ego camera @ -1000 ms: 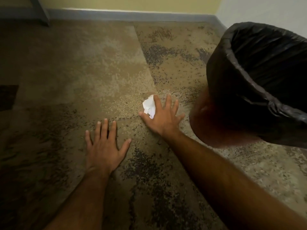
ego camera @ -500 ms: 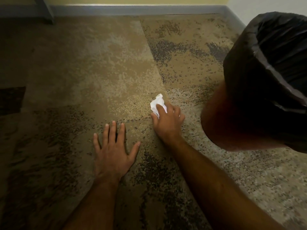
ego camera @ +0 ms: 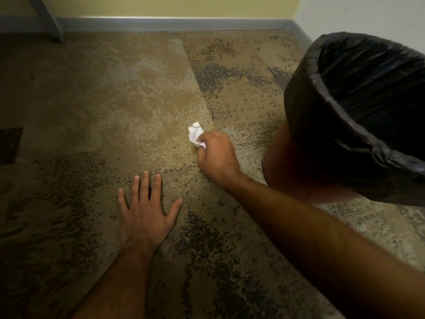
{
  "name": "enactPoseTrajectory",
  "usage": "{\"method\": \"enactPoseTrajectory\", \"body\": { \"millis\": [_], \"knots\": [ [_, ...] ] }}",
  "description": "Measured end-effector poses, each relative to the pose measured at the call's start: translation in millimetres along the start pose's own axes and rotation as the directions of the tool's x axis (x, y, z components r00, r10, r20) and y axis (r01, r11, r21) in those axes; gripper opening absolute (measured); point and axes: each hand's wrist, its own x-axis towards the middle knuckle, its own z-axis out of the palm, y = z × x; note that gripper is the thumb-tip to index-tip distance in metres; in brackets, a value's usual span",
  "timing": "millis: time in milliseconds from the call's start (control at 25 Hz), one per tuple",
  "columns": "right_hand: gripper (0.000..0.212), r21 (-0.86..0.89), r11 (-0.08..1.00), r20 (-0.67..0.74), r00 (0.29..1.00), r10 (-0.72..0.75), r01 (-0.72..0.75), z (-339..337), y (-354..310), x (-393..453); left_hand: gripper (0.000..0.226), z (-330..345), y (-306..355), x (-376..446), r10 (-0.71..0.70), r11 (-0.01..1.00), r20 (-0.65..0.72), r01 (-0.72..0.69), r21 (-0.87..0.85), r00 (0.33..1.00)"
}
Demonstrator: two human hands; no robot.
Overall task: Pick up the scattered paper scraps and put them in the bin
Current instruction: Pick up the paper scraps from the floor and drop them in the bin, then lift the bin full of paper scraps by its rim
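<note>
One head-worn view looks forward and down at close range onto the carpet [ego camera: 115,111]; wall corner ahead.

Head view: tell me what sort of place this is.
Probably an office or similar indoor room, seen at floor level in a corner: patterned carpet tiles, a grey baseboard under painted walls, and a bin lined with a black bag.

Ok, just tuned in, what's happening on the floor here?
A person is clearing paper off the carpet. The right hand grips a crumpled white paper scrap, with the scrap sticking out past the fingers. The left hand lies flat on the carpet, fingers spread. The bin, lined with a black bag, stands just to the right; the scrap is not in it yet.
</note>
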Motion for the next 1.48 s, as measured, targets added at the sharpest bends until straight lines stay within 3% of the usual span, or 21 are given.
{"method": "enactPoseTrajectory", "body": {
  "millis": [240,400,520,640,800,960,1120,1280,1400,1480],
  "knots": [
    [0.026,0.238,0.971,-0.145,0.989,-0.002,0.037,-103,-64,32,0.090,-1,0,2,-0.001,1.000,0.037,0.001,-0.009,0.999],
    [0.024,0.279,0.959,-0.213,0.977,0.015,0.046,-181,-67,45,0.090,1,-2,3,-0.004,0.999,0.062,0.006,-0.042,0.998],
    [0.025,0.083,0.994,-0.332,0.942,-0.042,0.073,-237,-40,43,0.090,2,-2,4,-0.013,0.999,0.065,0.016,-0.039,0.998],
    [0.027,-0.084,0.996,-0.373,0.928,0.002,-0.036,-279,10,26,0.090,0,-2,6,-0.020,1.000,0.113,0.022,-0.022,0.993],
    [0.029,-0.266,0.949,-0.274,0.957,0.094,-0.170,-288,77,-16,0.092,-4,-1,7,-0.027,0.999,0.155,0.032,-0.030,0.988],
    [0.026,-0.278,0.921,-0.091,0.962,0.256,-0.271,-268,107,-37,0.092,-10,2,7,-0.034,0.999,0.244,0.037,-0.006,0.969],
    [0.051,-0.336,0.888,0.157,0.911,0.381,-0.314,-261,109,-37,0.093,-20,8,12,-0.042,0.999,0.274,0.047,-0.011,0.961],
    [0.058,-0.287,0.911,0.165,0.922,0.350,-0.295,-268,109,-36,0.083,-44,37,17,0.037,0.956,0.192,0.021,-0.292,0.981],
    [0.056,-0.173,0.955,0.146,0.952,0.268,-0.242,-283,111,-39,0.066,-79,89,12,0.073,0.733,0.087,0.006,-0.680,0.994],
    [0.050,-0.178,0.970,0.057,0.982,0.181,-0.168,-298,116,-43,0.055,-111,125,14,0.083,0.563,-0.005,-0.051,-0.825,0.997]
  ]
}}
